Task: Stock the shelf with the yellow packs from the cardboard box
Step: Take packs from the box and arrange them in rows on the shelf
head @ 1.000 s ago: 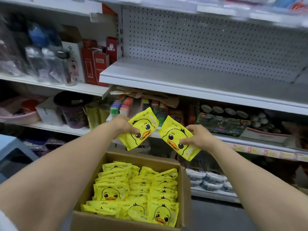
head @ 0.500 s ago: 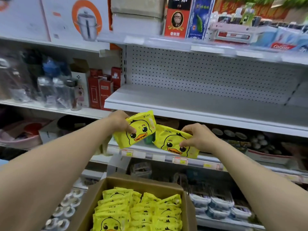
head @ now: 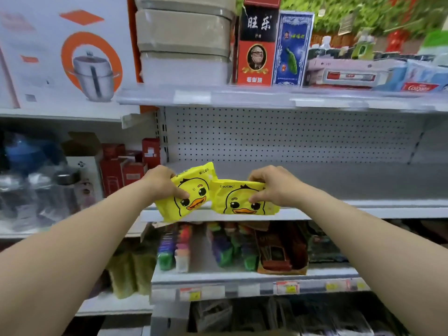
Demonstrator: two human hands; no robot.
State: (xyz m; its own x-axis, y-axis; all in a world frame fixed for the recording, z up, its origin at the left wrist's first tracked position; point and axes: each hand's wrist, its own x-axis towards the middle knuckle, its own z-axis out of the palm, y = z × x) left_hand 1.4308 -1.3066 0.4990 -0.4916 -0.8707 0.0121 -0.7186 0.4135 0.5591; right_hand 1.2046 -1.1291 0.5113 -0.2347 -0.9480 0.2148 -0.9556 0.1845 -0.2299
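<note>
Both hands have risen from the cardboard box to shelf-lip height, and the box is now out of view. Left hand (head: 161, 184) grips a tilted yellow duck pack (head: 194, 190) by its left edge. Right hand (head: 274, 187) pinches a second pack (head: 238, 201) at its top edge. The packs touch between the fingers (head: 257, 197). Bare white shelf (head: 339, 185) lies just beyond the fingers. Suggest: reach past the lip, level the tilted pack, set both side by side toward the pegboard (head: 291, 134), then release.

Left hand (head: 162, 183): bare from fingers (head: 180, 194) to wrist.
Right hand (head: 278, 187): bare likewise.
Left forearm (head: 72, 251): bare, unsleeved behind the fingers.
Right forearm (head: 363, 238): bare all along behind the fingers.
</note>
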